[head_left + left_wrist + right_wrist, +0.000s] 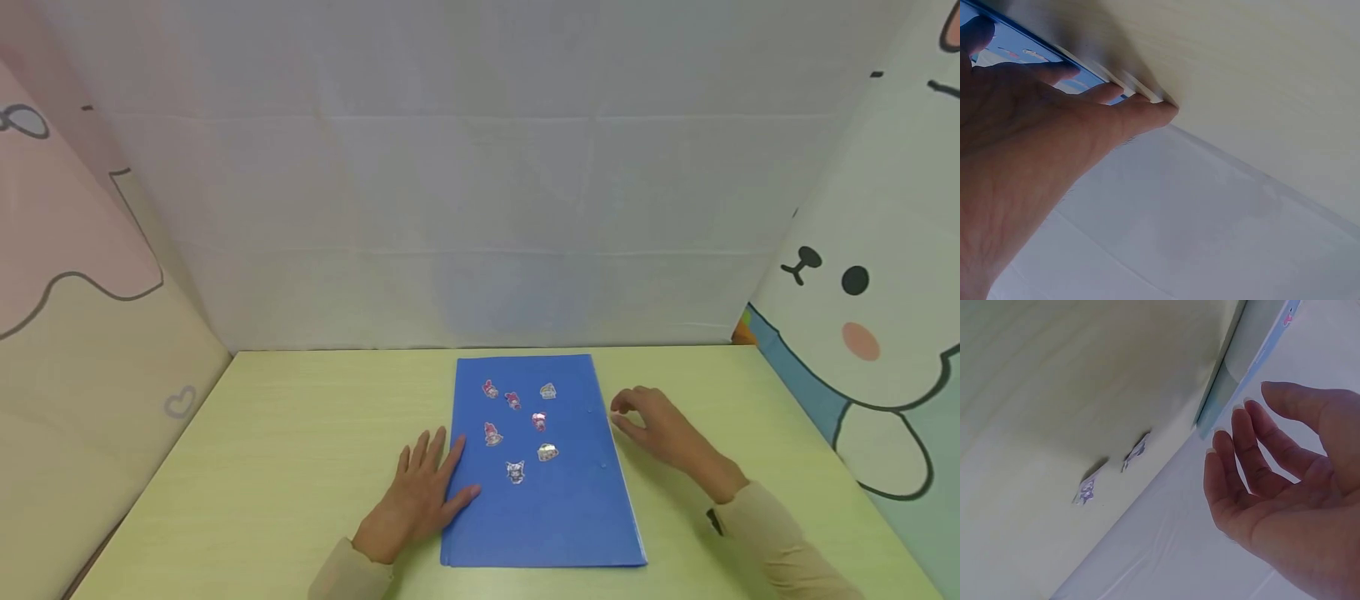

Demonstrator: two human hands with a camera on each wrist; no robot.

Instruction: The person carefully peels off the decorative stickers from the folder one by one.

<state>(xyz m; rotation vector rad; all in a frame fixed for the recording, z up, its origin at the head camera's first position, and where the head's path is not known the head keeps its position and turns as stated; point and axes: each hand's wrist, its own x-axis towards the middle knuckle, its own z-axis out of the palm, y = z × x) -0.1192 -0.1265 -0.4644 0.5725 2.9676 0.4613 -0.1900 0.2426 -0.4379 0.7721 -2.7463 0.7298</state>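
A flat blue folder lies on the table, with several small cartoon stickers scattered over its upper part. My left hand rests along the folder's left edge, fingers spread, its thumb on the blue cover. In the left wrist view the outer fingers reach past the folder onto the tabletop. Just off the folder's right edge hovers my right hand, fingers loosely bent. Nothing shows between thumb and fingers in the right wrist view, where two small purple-and-white stickers appear on the table surface; the head view hides them.
The pale yellow wooden table ends at a white cloth backdrop. Cartoon-printed cloths stand at both sides, one with a white animal face on the right. A small black object shows under the right sleeve.
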